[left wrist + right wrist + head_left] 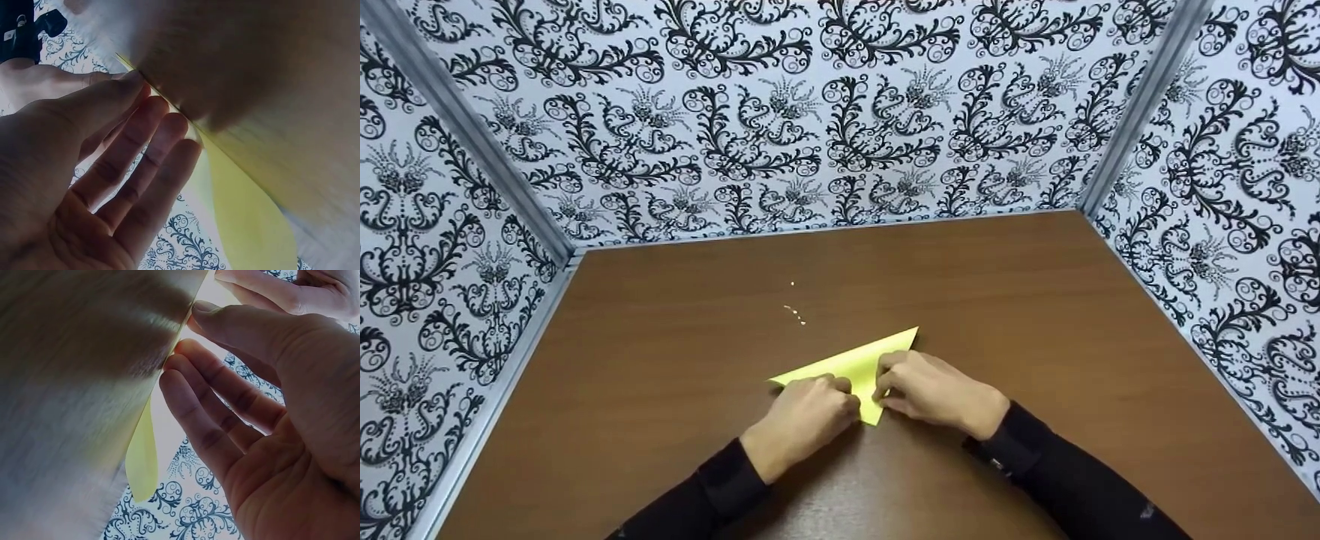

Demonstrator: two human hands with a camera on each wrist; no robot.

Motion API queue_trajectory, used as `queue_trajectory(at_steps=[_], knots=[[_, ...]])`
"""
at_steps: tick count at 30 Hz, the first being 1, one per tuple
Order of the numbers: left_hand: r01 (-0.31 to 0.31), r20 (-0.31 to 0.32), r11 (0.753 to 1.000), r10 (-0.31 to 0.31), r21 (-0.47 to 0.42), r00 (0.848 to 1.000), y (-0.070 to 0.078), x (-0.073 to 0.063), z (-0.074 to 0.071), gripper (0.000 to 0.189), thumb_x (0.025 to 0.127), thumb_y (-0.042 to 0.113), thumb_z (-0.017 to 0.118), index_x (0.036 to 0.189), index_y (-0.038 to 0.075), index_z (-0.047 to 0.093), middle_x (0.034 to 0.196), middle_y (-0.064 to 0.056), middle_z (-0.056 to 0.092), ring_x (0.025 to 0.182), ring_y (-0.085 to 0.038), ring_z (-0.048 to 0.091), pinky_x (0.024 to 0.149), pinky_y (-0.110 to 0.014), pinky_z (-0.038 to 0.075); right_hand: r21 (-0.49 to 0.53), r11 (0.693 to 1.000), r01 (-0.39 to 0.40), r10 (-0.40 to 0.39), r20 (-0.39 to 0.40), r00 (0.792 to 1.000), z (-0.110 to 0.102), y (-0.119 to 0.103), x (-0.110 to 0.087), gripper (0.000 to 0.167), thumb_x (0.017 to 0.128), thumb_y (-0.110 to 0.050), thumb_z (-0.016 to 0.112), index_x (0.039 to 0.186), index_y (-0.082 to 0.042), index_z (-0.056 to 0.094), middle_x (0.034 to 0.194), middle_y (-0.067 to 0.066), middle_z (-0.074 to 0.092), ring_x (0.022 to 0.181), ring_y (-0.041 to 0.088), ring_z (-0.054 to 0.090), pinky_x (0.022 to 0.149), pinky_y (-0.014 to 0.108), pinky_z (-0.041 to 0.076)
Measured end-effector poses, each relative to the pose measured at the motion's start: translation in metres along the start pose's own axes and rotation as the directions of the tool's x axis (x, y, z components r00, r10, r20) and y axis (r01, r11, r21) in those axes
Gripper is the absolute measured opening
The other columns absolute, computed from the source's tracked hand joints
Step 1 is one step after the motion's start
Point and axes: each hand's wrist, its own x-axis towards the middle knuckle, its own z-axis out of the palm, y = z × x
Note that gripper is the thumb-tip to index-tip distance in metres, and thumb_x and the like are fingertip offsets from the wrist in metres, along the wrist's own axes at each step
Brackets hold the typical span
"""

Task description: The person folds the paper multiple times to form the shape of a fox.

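A sheet of yellow paper, folded into a triangle, lies on the table with its long edge toward the back and a corner toward the front. My left hand holds its lower left side with curled fingers. From the other side, my right hand pinches it near the lower right edge. In the left wrist view, the thumb and fingertips meet along the edge of the paper, which bulges outward. The right wrist view has the thumb and fingertips at the edge, with a paper flap curving up beside them.
The brown wooden table carries several tiny pale specks behind the paper. Black-and-white patterned panels rise at the back and both sides, joined by grey corner posts.
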Motion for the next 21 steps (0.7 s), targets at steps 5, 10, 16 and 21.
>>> queue_trajectory(at_steps=[5, 10, 16, 21], knots=[[0.049, 0.035, 0.997, -0.047, -0.060, 0.998, -0.0012, -0.0033, -0.0003, 0.017, 0.099, 0.018, 0.093, 0.084, 0.022, 0.086, 0.089, 0.003, 0.078, 0.080, -0.015, 0.073, 0.066, -0.027, 0.063, 0.020, 1.000, -0.001, 0.001, -0.009, 1.000, -0.0002, 0.0006, 0.0000, 0.009, 0.099, -0.006, 0.093, 0.104, -0.013, 0.094, 0.102, 0.002, 0.077, 0.092, 0.015, 0.077, 0.081, 0.024, 0.064], [0.112, 0.070, 0.986, -0.104, -0.125, 0.992, -0.0040, -0.0018, -0.0010, 0.016, 0.098, 0.012, 0.093, 0.085, 0.018, 0.086, 0.095, -0.001, 0.081, 0.087, -0.016, 0.076, 0.072, -0.028, 0.066, 0.022, 1.000, -0.002, 0.002, -0.006, 1.000, -0.0005, 0.0011, 0.0012, 0.008, 0.099, -0.006, 0.093, 0.104, -0.012, 0.093, 0.101, 0.002, 0.077, 0.092, 0.017, 0.077, 0.081, 0.024, 0.064], [0.142, 0.099, 0.973, -0.125, -0.185, 0.987, -0.0058, 0.0015, -0.0005, 0.012, 0.095, 0.011, 0.096, 0.088, 0.016, 0.089, 0.095, -0.003, 0.079, 0.087, -0.016, 0.078, 0.075, -0.028, 0.067, 0.016, 1.000, 0.016, -0.016, -0.007, 1.000, -0.0010, 0.0021, 0.0018, 0.007, 0.099, -0.006, 0.093, 0.103, -0.011, 0.093, 0.100, 0.003, 0.076, 0.091, 0.017, 0.076, 0.081, 0.023, 0.063], [0.148, 0.121, 0.968, -0.126, -0.202, 0.985, -0.0067, 0.0023, -0.0014, 0.010, 0.096, 0.011, 0.096, 0.089, 0.014, 0.090, 0.098, -0.003, 0.081, 0.089, -0.016, 0.080, 0.078, -0.028, 0.068, 0.038, 0.999, 0.008, -0.008, 0.002, 1.000, -0.0058, 0.0038, 0.0015, 0.008, 0.100, -0.004, 0.091, 0.105, -0.010, 0.093, 0.102, 0.004, 0.079, 0.092, 0.018, 0.078, 0.081, 0.025, 0.065]])
